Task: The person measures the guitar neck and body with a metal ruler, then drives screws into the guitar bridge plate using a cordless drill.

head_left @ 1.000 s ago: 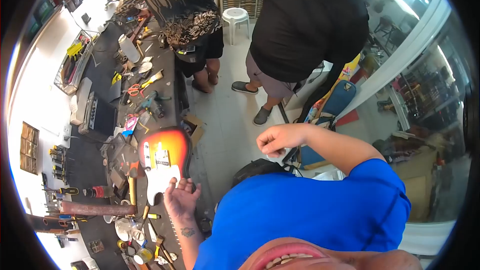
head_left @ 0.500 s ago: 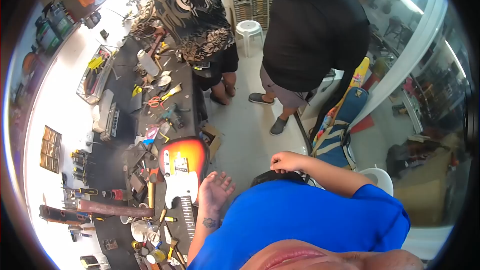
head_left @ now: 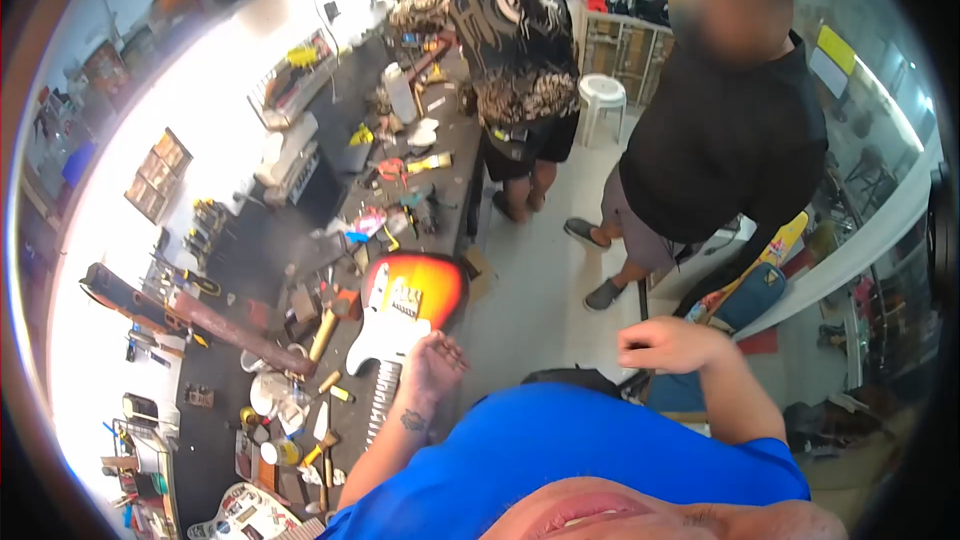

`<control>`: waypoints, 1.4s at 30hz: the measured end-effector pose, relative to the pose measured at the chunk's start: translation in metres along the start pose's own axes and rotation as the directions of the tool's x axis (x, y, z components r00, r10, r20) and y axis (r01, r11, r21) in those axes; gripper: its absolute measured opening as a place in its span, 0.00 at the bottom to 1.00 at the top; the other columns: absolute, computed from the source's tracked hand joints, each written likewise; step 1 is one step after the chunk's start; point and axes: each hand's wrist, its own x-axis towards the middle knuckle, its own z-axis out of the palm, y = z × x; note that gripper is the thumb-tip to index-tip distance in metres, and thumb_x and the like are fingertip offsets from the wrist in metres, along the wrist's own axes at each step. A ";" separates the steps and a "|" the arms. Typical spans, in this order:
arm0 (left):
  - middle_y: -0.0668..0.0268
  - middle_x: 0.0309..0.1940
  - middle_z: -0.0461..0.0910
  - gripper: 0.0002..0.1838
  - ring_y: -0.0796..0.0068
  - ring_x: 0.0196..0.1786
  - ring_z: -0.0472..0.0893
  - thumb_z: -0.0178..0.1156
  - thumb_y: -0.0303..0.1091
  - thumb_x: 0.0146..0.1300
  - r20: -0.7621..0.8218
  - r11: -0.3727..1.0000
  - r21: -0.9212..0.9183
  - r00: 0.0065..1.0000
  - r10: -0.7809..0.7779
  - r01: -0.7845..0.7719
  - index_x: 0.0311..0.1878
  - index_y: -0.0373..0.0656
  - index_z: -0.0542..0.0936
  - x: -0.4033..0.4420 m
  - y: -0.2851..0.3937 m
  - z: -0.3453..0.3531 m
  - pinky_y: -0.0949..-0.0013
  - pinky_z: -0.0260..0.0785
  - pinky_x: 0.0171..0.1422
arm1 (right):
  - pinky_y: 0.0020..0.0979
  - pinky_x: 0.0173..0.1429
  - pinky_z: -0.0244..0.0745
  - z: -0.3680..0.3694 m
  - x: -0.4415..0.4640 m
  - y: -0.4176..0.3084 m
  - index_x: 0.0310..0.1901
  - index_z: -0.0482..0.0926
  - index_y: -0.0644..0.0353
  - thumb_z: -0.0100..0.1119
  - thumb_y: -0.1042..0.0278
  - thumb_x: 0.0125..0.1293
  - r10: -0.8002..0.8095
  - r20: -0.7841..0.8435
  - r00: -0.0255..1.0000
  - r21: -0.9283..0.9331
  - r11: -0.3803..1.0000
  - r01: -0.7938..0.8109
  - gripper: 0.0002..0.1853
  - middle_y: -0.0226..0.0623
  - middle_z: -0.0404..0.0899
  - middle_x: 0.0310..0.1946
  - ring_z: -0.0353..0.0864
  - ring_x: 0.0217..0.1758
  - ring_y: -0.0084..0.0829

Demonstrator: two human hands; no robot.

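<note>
An electric guitar point(head_left: 435, 285) with a red, orange and black sunburst body and white pickguard lies on the dark workbench, its neck point(head_left: 384, 400) toward me. Beside the pickguard, at the bench edge, is my left hand point(head_left: 433, 365), palm up with loosely bent fingers and nothing in it. My right hand point(head_left: 672, 344) is raised over the floor on the right, its fingers curled in and nothing visible in them. It touches no object.
Along the bench lie a hammer point(head_left: 322, 335), a brush point(head_left: 428, 163), red-handled scissors point(head_left: 392, 170) and a jar point(head_left: 280, 453). One person point(head_left: 515, 50) bends at the far bench; another in black point(head_left: 725, 130) stands facing me. A white stool point(head_left: 602, 95) is behind them.
The view has swung, so the bench, guitar and people appear farther right. My left hand stays near the guitar with its fingers more bent. My right hand remains curled.
</note>
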 end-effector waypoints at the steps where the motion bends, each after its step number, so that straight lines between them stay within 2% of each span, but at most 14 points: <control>1: 0.66 0.38 0.80 0.08 0.65 0.46 0.79 0.66 0.40 0.66 -0.066 1.000 -0.011 0.998 0.002 -0.003 0.40 0.50 0.78 0.008 0.000 -0.020 0.57 0.73 0.58 | 0.32 0.37 0.70 -0.008 -0.016 -0.002 0.40 0.79 0.61 0.62 0.61 0.78 -0.154 0.036 0.987 0.068 0.986 0.151 0.12 0.30 0.78 0.29 0.74 0.31 0.23; 4: 0.63 0.44 0.83 0.11 0.65 0.45 0.82 0.64 0.41 0.69 -0.005 0.997 -0.062 0.999 0.043 -0.043 0.46 0.47 0.79 -0.002 0.000 -0.026 0.57 0.76 0.56 | 0.34 0.35 0.67 -0.016 -0.022 0.007 0.33 0.77 0.62 0.62 0.64 0.75 -0.401 0.127 0.907 0.447 0.840 0.308 0.13 0.30 0.76 0.25 0.71 0.29 0.22; 6: 0.59 0.49 0.83 0.16 0.64 0.47 0.82 0.64 0.43 0.68 0.237 0.989 -0.106 0.963 0.126 -0.104 0.53 0.46 0.78 -0.019 0.005 0.002 0.57 0.78 0.54 | 0.34 0.35 0.67 0.005 0.003 0.008 0.31 0.75 0.63 0.62 0.64 0.73 -0.023 -0.068 0.997 -0.017 1.000 0.022 0.14 0.30 0.75 0.24 0.70 0.29 0.22; 10: 0.58 0.51 0.84 0.16 0.64 0.47 0.83 0.63 0.44 0.70 0.269 0.985 -0.099 0.949 0.166 -0.144 0.55 0.48 0.78 -0.032 0.012 0.021 0.56 0.78 0.53 | 0.31 0.36 0.68 0.039 0.045 0.042 0.34 0.77 0.62 0.63 0.65 0.72 -0.246 0.059 0.967 0.298 0.929 0.218 0.11 0.26 0.76 0.27 0.70 0.31 0.20; 16: 0.63 0.48 0.84 0.13 0.65 0.45 0.83 0.64 0.44 0.70 0.204 0.995 -0.051 0.974 0.094 -0.085 0.52 0.50 0.80 -0.032 0.009 0.006 0.58 0.78 0.54 | 0.30 0.38 0.72 0.055 0.093 0.053 0.39 0.80 0.62 0.65 0.61 0.71 -0.018 0.057 0.998 0.172 0.985 0.008 0.12 0.28 0.81 0.29 0.77 0.33 0.21; 18: 0.64 0.48 0.83 0.12 0.66 0.44 0.82 0.64 0.43 0.71 0.176 0.999 0.035 0.984 0.007 -0.014 0.52 0.50 0.80 -0.025 -0.004 -0.010 0.58 0.77 0.53 | 0.32 0.38 0.77 0.048 0.125 0.063 0.52 0.82 0.62 0.66 0.60 0.71 -0.149 -0.001 0.989 -0.045 0.988 0.149 0.16 0.32 0.85 0.32 0.82 0.34 0.25; 20: 0.64 0.47 0.83 0.11 0.66 0.44 0.81 0.63 0.42 0.71 0.187 0.994 0.103 0.981 -0.052 0.033 0.52 0.50 0.80 -0.019 -0.004 -0.001 0.59 0.76 0.52 | 0.34 0.37 0.80 0.021 0.161 0.037 0.66 0.75 0.65 0.67 0.59 0.71 -0.016 -0.054 0.998 -0.072 0.997 0.012 0.27 0.38 0.88 0.37 0.86 0.34 0.29; 25: 0.65 0.45 0.82 0.10 0.67 0.45 0.79 0.63 0.40 0.72 0.246 0.976 0.192 0.958 -0.146 0.100 0.51 0.51 0.79 -0.024 -0.011 0.025 0.60 0.75 0.53 | 0.38 0.25 0.78 -0.074 0.217 -0.089 0.78 0.55 0.74 0.68 0.60 0.70 -0.087 -0.453 0.887 0.006 0.995 0.101 0.45 0.44 0.88 0.33 0.87 0.28 0.34; 30: 0.67 0.45 0.82 0.11 0.68 0.47 0.80 0.65 0.41 0.71 0.295 0.974 0.210 0.944 -0.151 0.091 0.51 0.51 0.78 -0.033 -0.008 0.041 0.60 0.74 0.54 | 0.33 0.20 0.68 -0.140 0.230 -0.173 0.45 0.82 0.77 0.70 0.54 0.65 -0.189 -0.558 0.808 -0.127 0.982 0.142 0.25 0.45 0.88 0.25 0.74 0.14 0.27; 32: 0.66 0.45 0.82 0.11 0.67 0.47 0.80 0.65 0.40 0.70 0.268 0.978 0.186 0.953 -0.142 0.094 0.51 0.51 0.79 -0.038 -0.007 0.042 0.59 0.74 0.54 | 0.33 0.23 0.70 -0.138 0.211 -0.194 0.22 0.87 0.71 0.66 0.48 0.64 -0.326 -0.565 0.758 -0.264 0.942 0.209 0.28 0.44 0.86 0.21 0.72 0.13 0.28; 36: 0.65 0.46 0.83 0.12 0.67 0.47 0.81 0.66 0.40 0.69 0.245 0.979 0.181 0.959 -0.139 0.096 0.51 0.50 0.79 -0.041 -0.009 0.036 0.58 0.74 0.55 | 0.34 0.24 0.70 -0.148 0.211 -0.198 0.22 0.88 0.70 0.66 0.48 0.61 -0.264 -0.616 0.742 -0.255 0.958 0.130 0.27 0.43 0.87 0.21 0.76 0.16 0.30; 39: 0.65 0.46 0.83 0.12 0.67 0.46 0.81 0.66 0.41 0.69 0.246 0.978 0.191 0.960 -0.135 0.089 0.51 0.49 0.79 -0.042 -0.008 0.030 0.58 0.73 0.55 | 0.35 0.24 0.72 -0.135 0.210 -0.190 0.29 0.87 0.75 0.68 0.50 0.63 -0.226 -0.583 0.781 -0.177 0.973 0.150 0.27 0.44 0.88 0.24 0.79 0.18 0.31; 40: 0.65 0.46 0.83 0.12 0.67 0.46 0.80 0.65 0.41 0.69 0.248 0.979 0.186 0.960 -0.129 0.083 0.51 0.49 0.79 -0.042 -0.007 0.030 0.58 0.73 0.55 | 0.35 0.25 0.74 -0.127 0.207 -0.187 0.47 0.81 0.84 0.68 0.51 0.65 -0.279 -0.517 0.809 -0.250 0.953 0.170 0.32 0.44 0.88 0.25 0.80 0.20 0.32; 42: 0.65 0.46 0.82 0.12 0.66 0.45 0.80 0.65 0.41 0.69 0.222 0.979 0.181 0.966 -0.133 0.093 0.51 0.49 0.79 -0.040 -0.007 0.026 0.58 0.73 0.54 | 0.34 0.28 0.76 -0.106 0.192 -0.188 0.62 0.68 0.89 0.69 0.52 0.66 -0.224 -0.507 0.833 -0.215 0.968 0.129 0.42 0.42 0.88 0.26 0.81 0.20 0.33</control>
